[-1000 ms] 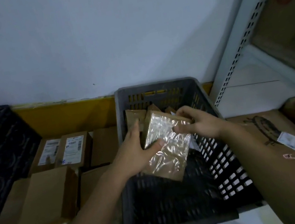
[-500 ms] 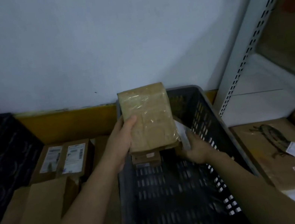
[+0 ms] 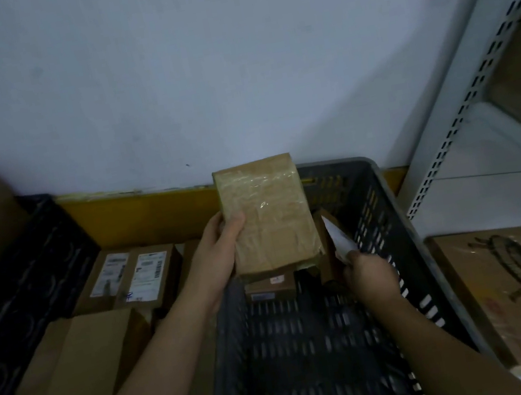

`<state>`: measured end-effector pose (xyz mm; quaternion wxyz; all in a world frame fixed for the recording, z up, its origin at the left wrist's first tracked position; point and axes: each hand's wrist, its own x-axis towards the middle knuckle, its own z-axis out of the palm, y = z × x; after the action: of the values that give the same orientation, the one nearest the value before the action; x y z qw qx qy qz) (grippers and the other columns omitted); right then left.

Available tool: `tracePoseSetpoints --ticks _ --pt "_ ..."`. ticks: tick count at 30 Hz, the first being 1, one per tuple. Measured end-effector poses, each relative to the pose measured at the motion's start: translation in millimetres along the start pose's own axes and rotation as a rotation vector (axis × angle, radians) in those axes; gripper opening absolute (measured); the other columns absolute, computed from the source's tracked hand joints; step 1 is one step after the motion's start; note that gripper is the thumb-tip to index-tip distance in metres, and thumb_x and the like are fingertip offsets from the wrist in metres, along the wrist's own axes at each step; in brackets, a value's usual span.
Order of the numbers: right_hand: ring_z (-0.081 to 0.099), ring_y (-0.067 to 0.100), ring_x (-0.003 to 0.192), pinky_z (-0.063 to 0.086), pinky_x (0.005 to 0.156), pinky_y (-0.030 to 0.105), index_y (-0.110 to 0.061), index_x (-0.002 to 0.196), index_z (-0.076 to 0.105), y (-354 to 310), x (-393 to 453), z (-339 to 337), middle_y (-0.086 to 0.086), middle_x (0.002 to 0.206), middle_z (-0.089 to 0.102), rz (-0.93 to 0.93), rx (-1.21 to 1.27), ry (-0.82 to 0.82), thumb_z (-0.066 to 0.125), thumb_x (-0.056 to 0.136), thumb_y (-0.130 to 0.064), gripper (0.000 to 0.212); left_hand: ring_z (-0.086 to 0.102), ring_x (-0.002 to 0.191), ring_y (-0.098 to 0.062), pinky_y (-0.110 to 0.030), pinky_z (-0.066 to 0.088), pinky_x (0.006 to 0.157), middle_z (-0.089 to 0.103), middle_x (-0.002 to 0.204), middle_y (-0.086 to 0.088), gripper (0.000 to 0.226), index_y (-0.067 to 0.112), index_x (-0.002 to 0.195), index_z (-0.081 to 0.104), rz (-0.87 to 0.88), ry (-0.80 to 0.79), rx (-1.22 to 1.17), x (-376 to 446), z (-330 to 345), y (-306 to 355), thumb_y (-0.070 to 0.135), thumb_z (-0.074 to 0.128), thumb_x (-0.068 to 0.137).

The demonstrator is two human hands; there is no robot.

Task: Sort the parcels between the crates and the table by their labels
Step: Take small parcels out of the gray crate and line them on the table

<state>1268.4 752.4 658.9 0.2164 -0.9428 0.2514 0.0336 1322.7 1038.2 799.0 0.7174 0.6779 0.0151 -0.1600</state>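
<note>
Tape-wrapped brown parcel [image 3: 267,217] was held upright above the far end of the grey crate [image 3: 394,215], clamped along its 9 o'clock edge by the left hand [image 3: 217,257], thumb laid across the front face. No label was visible on the face turned to the camera. At 4 o'clock from it, the right hand [image 3: 369,277] was lowered inside the crate, its grip pinched on a white slip [image 3: 340,240] that stood up beside the parcel. Smaller boxes [image 3: 272,284] were seen at the crate's far end, beneath the raised parcel. At 9 o'clock of the crate, labelled cartons [image 3: 133,275] were lined up by the yellow board, with plain cartons [image 3: 73,366] nearer. A black crate [image 3: 21,288] stood further toward 9 o'clock. At 3 o'clock a large flat carton [image 3: 513,299] was lying.
</note>
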Motion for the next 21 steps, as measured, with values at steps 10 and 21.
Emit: tracePoseSetpoints --ticks 10,21 --pt "0.071 0.035 0.1 0.058 0.077 0.043 -0.012 0.121 0.063 -86.0 -26.7 -84.2 0.012 0.121 0.073 -0.567 0.254 0.565 0.075 0.092 -0.012 0.031 0.076 0.111 -0.022 -0.05 0.062 0.094 0.078 0.124 0.001 0.074 0.024 0.145 0.056 0.02 0.319 -0.075 -11.5 -73.6 35.5 0.067 0.073 0.087" --pt "0.071 0.037 0.125 0.062 0.097 0.053 -0.007 0.14 0.068 -253.1 -57.5 -22.0 0.02 0.139 0.07 -1.117 -0.083 0.665 0.07 0.093 -0.004 0.047 0.071 0.113 -0.031 -0.052 0.056 0.097 0.077 0.122 -0.006 0.041 0.026 0.132 0.068 -0.073 0.534 -0.21 -38.8 -242.5 40.2 0.05 0.064 0.098"
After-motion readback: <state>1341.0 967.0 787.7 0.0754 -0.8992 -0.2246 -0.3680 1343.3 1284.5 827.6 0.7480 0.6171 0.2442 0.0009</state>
